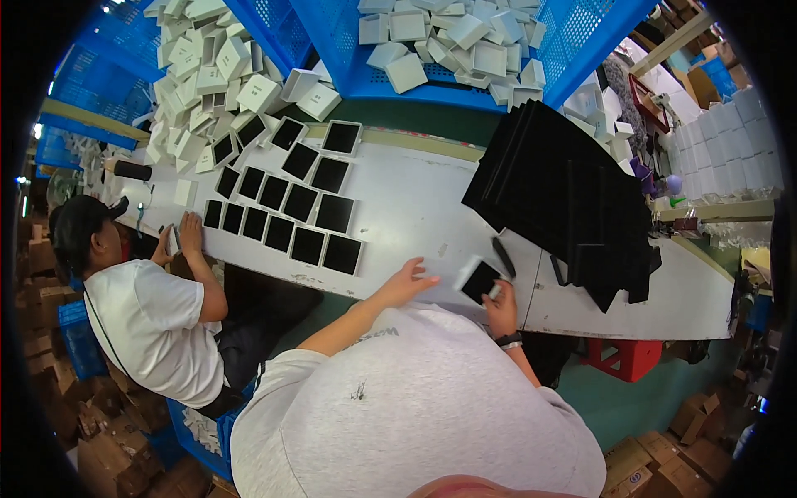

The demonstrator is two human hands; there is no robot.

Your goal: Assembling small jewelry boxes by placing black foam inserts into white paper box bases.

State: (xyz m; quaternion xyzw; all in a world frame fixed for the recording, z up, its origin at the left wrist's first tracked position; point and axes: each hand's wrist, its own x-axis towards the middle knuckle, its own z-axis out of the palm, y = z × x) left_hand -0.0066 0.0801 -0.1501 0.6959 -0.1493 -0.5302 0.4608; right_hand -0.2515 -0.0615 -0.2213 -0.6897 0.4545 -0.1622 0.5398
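Close by, the right hand (pixel 501 309) grips a small white box (pixel 480 282) with a black inside, over the table (pixel 407 199) near its front edge — the left hand (pixel 405 284) is empty, fingers loose, by that edge too. Farther in, black-filled boxes (pixel 300 202) sit in rows toward the left end, black sheets (pixel 552 187) pile up toward the right — and a blue crate (pixel 334 46) of white boxes (pixel 467 31) stands at the far edge

One head-worn fisheye looks down — close over the wearer's shirt (pixel 432 398) and worktable (pixel 407 203).
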